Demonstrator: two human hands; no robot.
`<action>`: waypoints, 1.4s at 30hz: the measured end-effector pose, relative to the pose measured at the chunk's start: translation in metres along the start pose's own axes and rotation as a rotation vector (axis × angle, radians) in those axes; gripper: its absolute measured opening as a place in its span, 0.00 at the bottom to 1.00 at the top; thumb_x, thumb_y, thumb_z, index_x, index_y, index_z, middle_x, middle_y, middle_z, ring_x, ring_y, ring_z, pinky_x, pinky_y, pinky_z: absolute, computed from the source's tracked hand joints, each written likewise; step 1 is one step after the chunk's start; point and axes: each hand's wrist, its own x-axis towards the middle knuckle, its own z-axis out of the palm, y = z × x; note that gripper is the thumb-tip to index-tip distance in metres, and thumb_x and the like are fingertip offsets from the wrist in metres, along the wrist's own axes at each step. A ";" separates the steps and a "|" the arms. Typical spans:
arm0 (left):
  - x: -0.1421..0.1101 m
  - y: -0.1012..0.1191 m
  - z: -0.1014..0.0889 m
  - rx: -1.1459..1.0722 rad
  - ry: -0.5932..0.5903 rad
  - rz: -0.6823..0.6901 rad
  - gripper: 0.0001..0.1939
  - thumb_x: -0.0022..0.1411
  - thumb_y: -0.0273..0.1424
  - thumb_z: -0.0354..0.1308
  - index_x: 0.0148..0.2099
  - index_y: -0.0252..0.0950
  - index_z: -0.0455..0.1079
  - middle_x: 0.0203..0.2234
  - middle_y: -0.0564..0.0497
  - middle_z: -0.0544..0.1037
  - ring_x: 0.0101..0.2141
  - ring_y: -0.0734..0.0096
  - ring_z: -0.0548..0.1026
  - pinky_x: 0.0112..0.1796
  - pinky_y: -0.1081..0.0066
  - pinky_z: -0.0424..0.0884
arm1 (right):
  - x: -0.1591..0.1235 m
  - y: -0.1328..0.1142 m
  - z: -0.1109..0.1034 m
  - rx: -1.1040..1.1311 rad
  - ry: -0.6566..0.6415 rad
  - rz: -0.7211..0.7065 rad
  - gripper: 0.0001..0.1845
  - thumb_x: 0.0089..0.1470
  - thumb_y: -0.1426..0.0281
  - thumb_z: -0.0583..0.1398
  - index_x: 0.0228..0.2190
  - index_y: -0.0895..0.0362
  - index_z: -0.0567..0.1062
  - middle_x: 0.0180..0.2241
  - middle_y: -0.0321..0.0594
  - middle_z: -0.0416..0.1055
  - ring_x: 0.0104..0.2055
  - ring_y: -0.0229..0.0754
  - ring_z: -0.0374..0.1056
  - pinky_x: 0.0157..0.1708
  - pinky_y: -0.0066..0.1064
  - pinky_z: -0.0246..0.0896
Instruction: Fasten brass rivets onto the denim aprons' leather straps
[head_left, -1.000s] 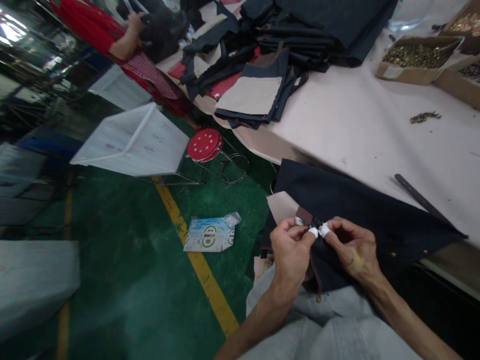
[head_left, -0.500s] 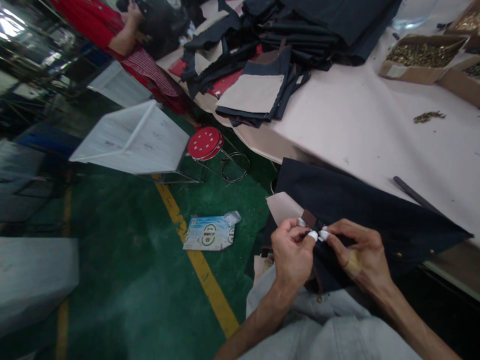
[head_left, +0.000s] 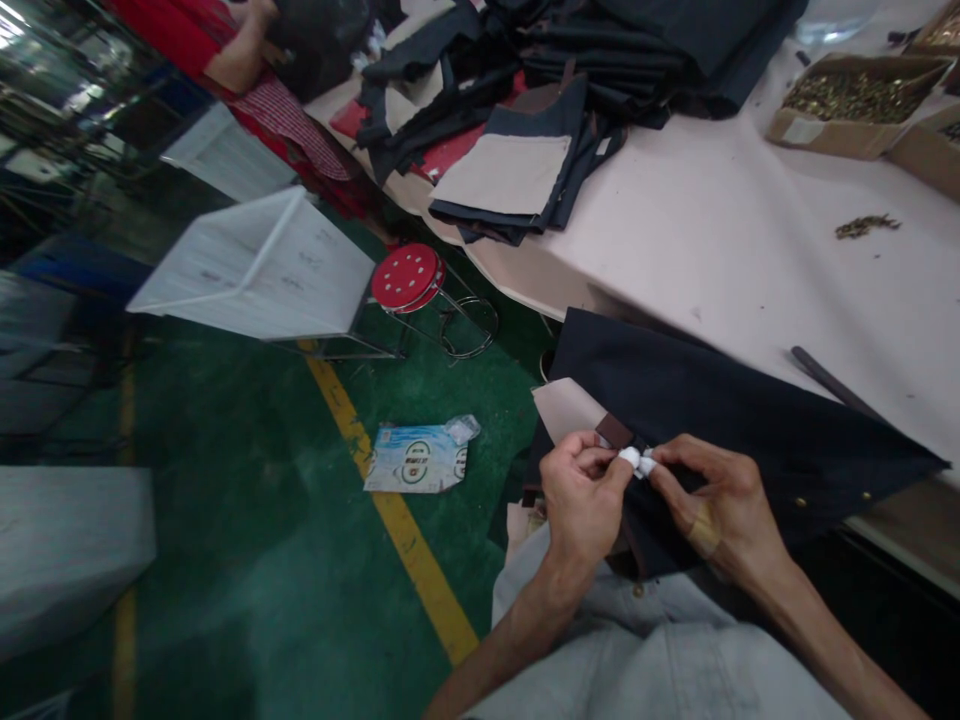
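In the head view a dark navy fabric piece (head_left: 705, 400) lies over my lap and against the table edge. It has a brown leather-like tab (head_left: 615, 431), a pale flap (head_left: 568, 408) and small brass-coloured studs along its right side. My left hand (head_left: 583, 500) is closed on the fabric just below the tab, thumb pressed against the fingers. Beside it, my right hand (head_left: 721, 505) pinches at the same spot, the fingertips of both hands almost touching. White wrappings cover several fingertips and hide whatever small part sits between them.
On the pale table (head_left: 720, 220) are stacked navy pieces (head_left: 510, 170), a cardboard box of small brass parts (head_left: 855, 105), a loose heap of them (head_left: 868, 226) and a dark strap (head_left: 832, 380). A red stool (head_left: 409, 277), white bin (head_left: 300, 270) and flattened carton (head_left: 416, 460) stand or lie left. A person in red (head_left: 187, 40) is beyond.
My fingertips have drawn slightly closer together at the same place on the fabric. The whole view has shifted a little; the hands keep their pinch.
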 end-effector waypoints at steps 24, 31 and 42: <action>0.004 -0.011 0.004 -0.371 0.003 -0.075 0.11 0.53 0.28 0.70 0.38 0.28 0.76 0.29 0.45 0.82 0.28 0.71 0.76 0.32 0.75 0.71 | 0.001 0.006 0.008 0.089 -0.031 -0.110 0.02 0.62 0.74 0.61 0.36 0.55 0.75 0.32 0.38 0.70 0.30 0.38 0.65 0.30 0.31 0.60; 0.002 -0.014 0.002 -0.279 -0.010 -0.032 0.10 0.53 0.27 0.70 0.38 0.30 0.77 0.30 0.46 0.82 0.30 0.71 0.77 0.33 0.75 0.70 | 0.000 0.011 0.007 0.157 -0.054 0.132 0.07 0.61 0.67 0.63 0.32 0.55 0.79 0.31 0.38 0.72 0.31 0.40 0.66 0.28 0.30 0.57; 0.003 -0.016 0.003 -0.233 0.010 0.002 0.08 0.54 0.27 0.70 0.37 0.31 0.76 0.30 0.47 0.82 0.30 0.70 0.77 0.34 0.74 0.70 | -0.004 0.008 0.009 0.151 0.015 0.096 0.05 0.60 0.69 0.65 0.33 0.56 0.81 0.32 0.39 0.74 0.30 0.40 0.69 0.27 0.29 0.60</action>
